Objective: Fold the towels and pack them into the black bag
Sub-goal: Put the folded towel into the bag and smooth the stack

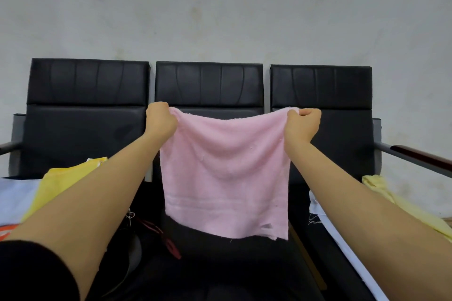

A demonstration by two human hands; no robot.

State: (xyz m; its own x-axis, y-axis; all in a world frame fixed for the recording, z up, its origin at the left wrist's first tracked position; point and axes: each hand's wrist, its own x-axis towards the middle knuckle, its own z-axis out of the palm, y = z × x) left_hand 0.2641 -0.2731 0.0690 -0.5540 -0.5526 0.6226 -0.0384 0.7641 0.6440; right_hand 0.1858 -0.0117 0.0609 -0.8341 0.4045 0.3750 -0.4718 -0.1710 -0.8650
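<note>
The left hand pinches one top corner of a pink towel, fingers curled tight into the cloth; the right hand pinches the other corner the same way. Between them the towel hangs in the air, soft terry, roughly square, its top edge sagging and its bottom corner frayed. Behind it stand three black padded seats with creased leatherette backs. A yellow towel lies crumpled on the left seat, a paler yellow one on the right over white cloth. Below, something black and dim, perhaps the bag; I cannot tell.
</note>
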